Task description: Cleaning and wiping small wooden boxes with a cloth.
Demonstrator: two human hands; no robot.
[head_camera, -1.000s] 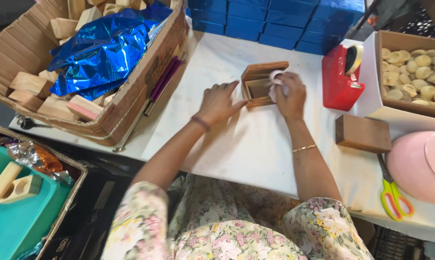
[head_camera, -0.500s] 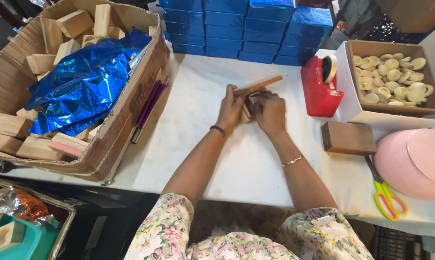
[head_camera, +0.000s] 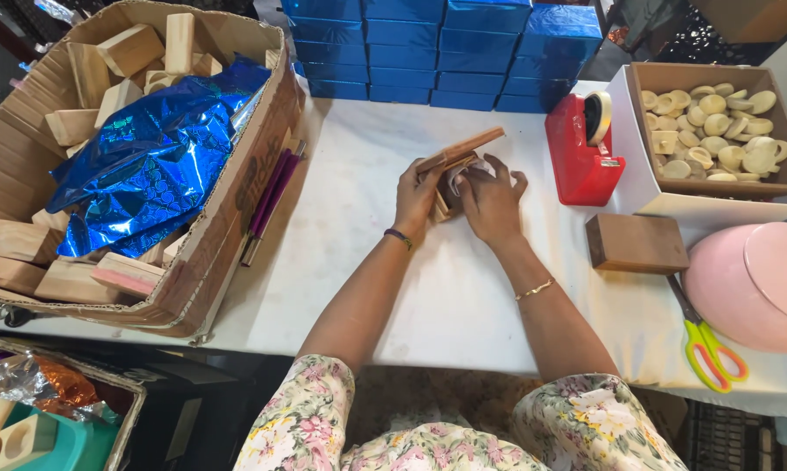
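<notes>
A large cardboard box (head_camera: 236, 209) is seen at the left of the white counter (head_camera: 446, 288); it is filled with pale wooden blocks (head_camera: 132, 48) and a crumpled sheet of blue foil (head_camera: 149, 153). At the right, a smaller carton (head_camera: 637, 187) is filled with round, cream-coloured pieces (head_camera: 716, 131). Blue boxes (head_camera: 446, 48) are stacked in rows along the far edge.

A red tape dispenser (head_camera: 576, 153) is placed just to the right of the hands, and a brown wooden block (head_camera: 635, 243) lies near the right edge, beside a pink round container (head_camera: 746, 292) and scissors with green and yellow handles (head_camera: 712, 349). A wide bare area of the counter is left open in front of the hands, toward the person.

A small wooden box (head_camera: 450, 174) with its lid raised is held slightly above the middle of the counter. The left hand (head_camera: 418, 196) is closed around the left side of the box, with the thumb at the lid. The right hand (head_camera: 491, 201) is pressed against the open side, with a piece of white cloth (head_camera: 472, 170) under its fingers; its grip is clamped on this cloth. Both forearms are stretched forward from the body.
</notes>
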